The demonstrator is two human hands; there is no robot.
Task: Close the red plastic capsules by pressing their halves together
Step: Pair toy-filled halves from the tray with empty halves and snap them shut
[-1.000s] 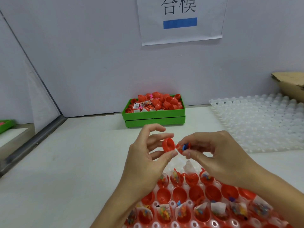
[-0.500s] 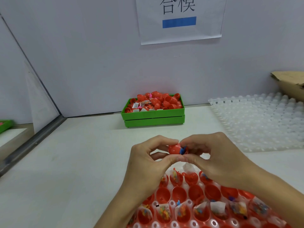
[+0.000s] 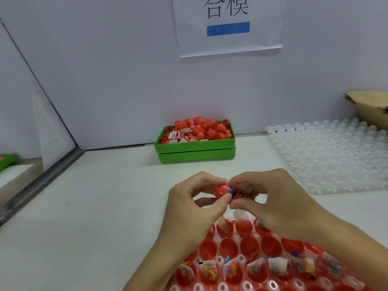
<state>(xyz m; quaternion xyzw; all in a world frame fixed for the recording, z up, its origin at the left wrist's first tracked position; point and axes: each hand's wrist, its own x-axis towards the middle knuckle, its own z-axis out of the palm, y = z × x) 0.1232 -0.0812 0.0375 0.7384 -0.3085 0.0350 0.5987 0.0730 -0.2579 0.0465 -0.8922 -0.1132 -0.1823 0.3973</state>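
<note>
Above the table's middle my left hand (image 3: 195, 208) pinches a red capsule half (image 3: 220, 189) between thumb and forefinger. My right hand (image 3: 270, 201) pinches the other half against it, mostly hidden by the fingers. A small blue toy (image 3: 231, 191) sticks out at the seam between the two halves. Below my hands lies a clear tray (image 3: 220, 259) with several open red capsule halves, many holding small toy packets.
A green bin (image 3: 195, 149) heaped with red capsules and packets stands at the back wall. An empty clear dimpled tray (image 3: 331, 152) lies at the right, with a cardboard box (image 3: 371, 106) behind it. A paper sign (image 3: 228, 24) hangs on the wall.
The two capsule halves, apart a second ago, have been brought together between my hands. The blue toy now pokes out at the seam.
</note>
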